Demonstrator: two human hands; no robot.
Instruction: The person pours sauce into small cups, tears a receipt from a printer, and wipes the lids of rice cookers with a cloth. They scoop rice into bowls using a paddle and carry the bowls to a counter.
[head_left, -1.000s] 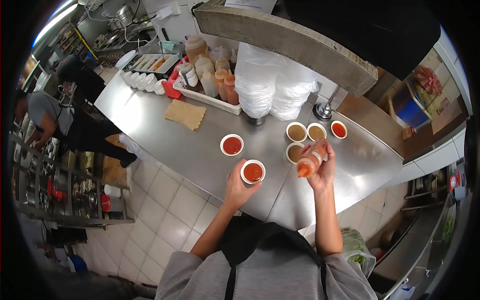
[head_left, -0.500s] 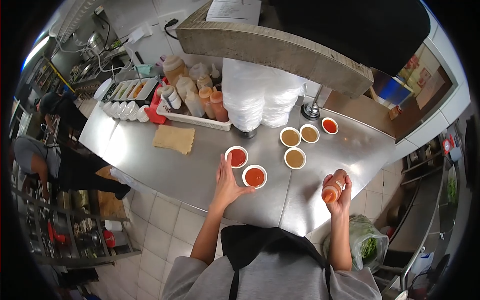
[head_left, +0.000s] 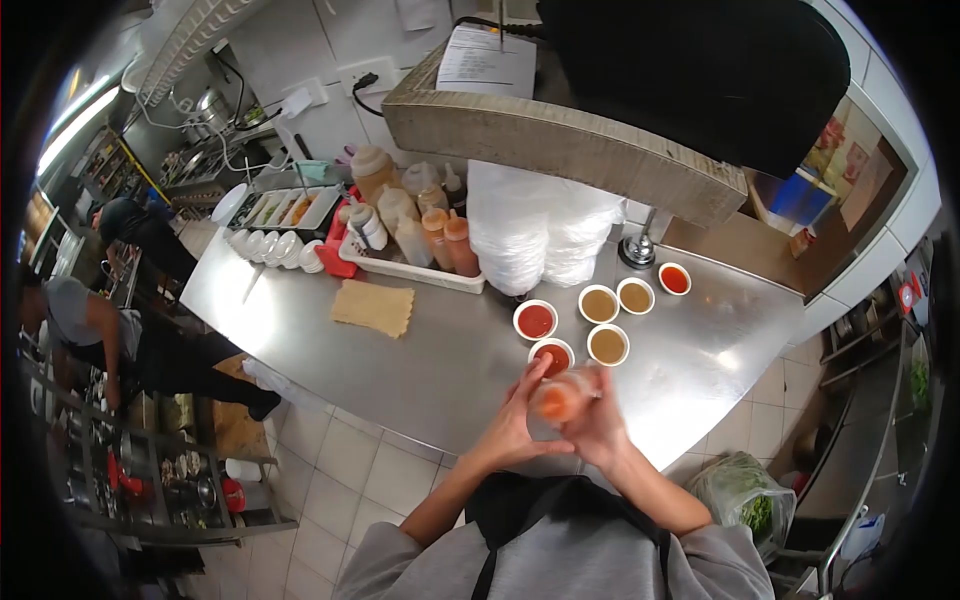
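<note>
My right hand (head_left: 603, 425) is wrapped around a squeeze bottle (head_left: 560, 399) of orange-red sauce, blurred by motion, its end towards me. Right beside the bottle is my left hand (head_left: 512, 428), fingers stretched forward and thumb apart. Its fingertips overlap the near edge of a white cup of red sauce (head_left: 552, 353). Just behind that stands another cup of red sauce (head_left: 536, 320). To their right sit three cups of brown sauce, the nearest one (head_left: 608, 345) close to my right hand. A smaller cup of bright red sauce (head_left: 675, 280) is farther right.
On the steel counter (head_left: 470, 360) lies a tan cloth (head_left: 372, 308). Behind it, a white basket (head_left: 420, 272) holds several squeeze bottles. Wrapped stacks (head_left: 545, 225) stand under a metal shelf (head_left: 560, 130). Two people work at the left; a bag of greens (head_left: 745, 500) is at right.
My right hand has brought the squeeze bottle left to the front of the cups. My left hand has left the red sauce cups' side and come beside the bottle. The view has shifted slightly.
</note>
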